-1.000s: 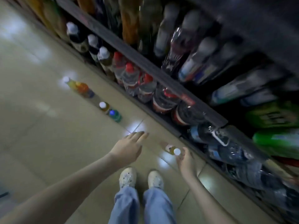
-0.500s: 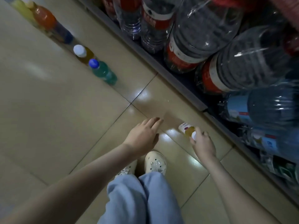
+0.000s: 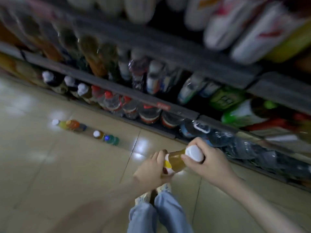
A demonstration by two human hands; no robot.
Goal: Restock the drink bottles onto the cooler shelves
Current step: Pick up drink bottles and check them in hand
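An amber drink bottle (image 3: 176, 161) with a white cap and a yellow-and-white label is held in the air above the floor, in front of the lowest shelf. My right hand (image 3: 208, 163) grips its neck just under the cap. My left hand (image 3: 151, 170) holds its lower body around the label. Several more bottles stand on the floor to the left: a yellow one and an orange one (image 3: 72, 124), then an amber one (image 3: 98, 134) and a green one with a blue cap (image 3: 111, 139). The view is blurred.
Dark shelves (image 3: 117, 89) slant across the top and right, packed with bottles; large water bottles (image 3: 149, 113) fill the bottom row. Glossy beige floor tiles (image 3: 50, 165) lie to the left. My legs and white shoes (image 3: 161, 189) are below the hands.
My right hand lifted the amber bottle off the floor. My left hand, held out with nothing in it before, now holds the bottle's lower part. The view rose from the bottom shelf to higher shelves.
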